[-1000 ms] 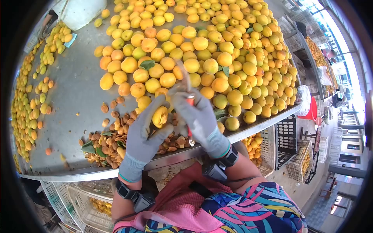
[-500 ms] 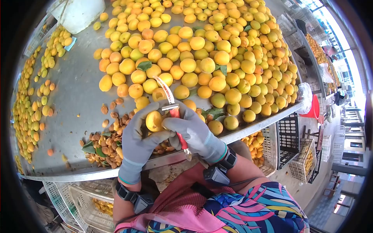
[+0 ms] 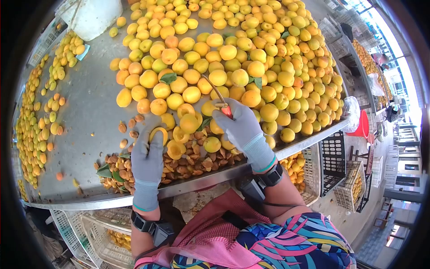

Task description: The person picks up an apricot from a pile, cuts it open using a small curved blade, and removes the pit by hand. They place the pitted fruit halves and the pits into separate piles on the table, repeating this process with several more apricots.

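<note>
My left hand (image 3: 147, 154), in a grey glove, pinches a cut apricot half (image 3: 159, 132) above the near side of the metal table (image 3: 85, 130). In my gloved right hand (image 3: 239, 124) is a curved knife (image 3: 226, 110); its red handle is mostly covered by the fingers, and its thin blade points up and left over whole apricots (image 3: 191, 94). Between the hands lie opened apricot halves (image 3: 175, 149) beside a heap of brown apricot pits (image 3: 192, 158). A loose green leaf (image 3: 168, 78) rests among the whole fruit.
Another band of apricots (image 3: 33, 134) runs along the table's left side. A white container (image 3: 92, 18) stands at the far left. Below the near edge are plastic crates (image 3: 107, 240) with fruit. A red bucket (image 3: 359, 124) is at the right, beside a black crate (image 3: 332, 152).
My hands have moved apart from the apricot they held together. The left went down and left with a half; the right moved right and up with the knife. Opened halves now show between them.
</note>
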A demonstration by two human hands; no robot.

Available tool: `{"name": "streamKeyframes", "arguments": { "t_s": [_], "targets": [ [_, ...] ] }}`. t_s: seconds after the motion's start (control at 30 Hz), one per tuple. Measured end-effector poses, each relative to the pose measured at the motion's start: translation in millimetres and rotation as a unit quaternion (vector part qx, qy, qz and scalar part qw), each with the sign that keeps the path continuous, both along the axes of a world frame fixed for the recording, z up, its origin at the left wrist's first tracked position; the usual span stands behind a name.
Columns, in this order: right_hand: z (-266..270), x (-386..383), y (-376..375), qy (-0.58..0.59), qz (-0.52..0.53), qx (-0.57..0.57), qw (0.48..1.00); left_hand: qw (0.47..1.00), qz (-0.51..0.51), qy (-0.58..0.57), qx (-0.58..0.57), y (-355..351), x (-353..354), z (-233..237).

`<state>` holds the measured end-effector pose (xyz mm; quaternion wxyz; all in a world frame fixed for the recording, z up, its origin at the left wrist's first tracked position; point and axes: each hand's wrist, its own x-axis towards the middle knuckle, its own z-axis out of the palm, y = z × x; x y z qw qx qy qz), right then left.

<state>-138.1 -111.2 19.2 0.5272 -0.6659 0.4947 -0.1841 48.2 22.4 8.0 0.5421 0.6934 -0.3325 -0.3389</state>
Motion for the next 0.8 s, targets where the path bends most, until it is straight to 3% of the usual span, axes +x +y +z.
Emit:
{"name": "streamKeyframes", "arguments": {
  "t_s": [0.03,0.17,0.23,0.37,0.57,0.63,0.77,0.8],
  "targets": [
    [-1.2,1.2,-1.7,0.068,0.01,-0.104,0.992,0.997,-0.008,-0.08,0.007,0.3,1.1,-3.1],
    [3.6,7.5,-4.7,0.15,0.019,-0.129,0.98,0.999,0.002,-0.032,0.012,-0.4,8.0,-7.8],
    [-4.3,9.0,-7.1,0.196,0.019,-0.21,0.958,0.984,-0.005,-0.179,-0.003,-1.3,17.2,-20.4],
    [1.5,5.8,-15.4,0.218,0.029,-0.148,0.964,0.988,0.004,-0.152,0.019,-5.3,16.5,-25.1],
    [15.0,-0.7,-8.8,0.316,0.158,-0.109,0.929,0.98,-0.033,-0.178,-0.077,-16.4,6.0,-21.6],
    [6.8,-1.4,-4.6,0.296,0.19,-0.147,0.924,0.956,-0.045,-0.278,-0.085,-16.4,6.9,-16.0],
    [5.9,0.1,-5.2,0.282,0.189,-0.121,0.933,0.986,-0.005,-0.162,-0.027,-14.3,-3.0,1.3],
    [11.2,-1.7,-5.2,0.211,0.158,-0.119,0.957,0.998,-0.024,-0.046,-0.021,-13.4,-4.0,2.0]
  ]
}}
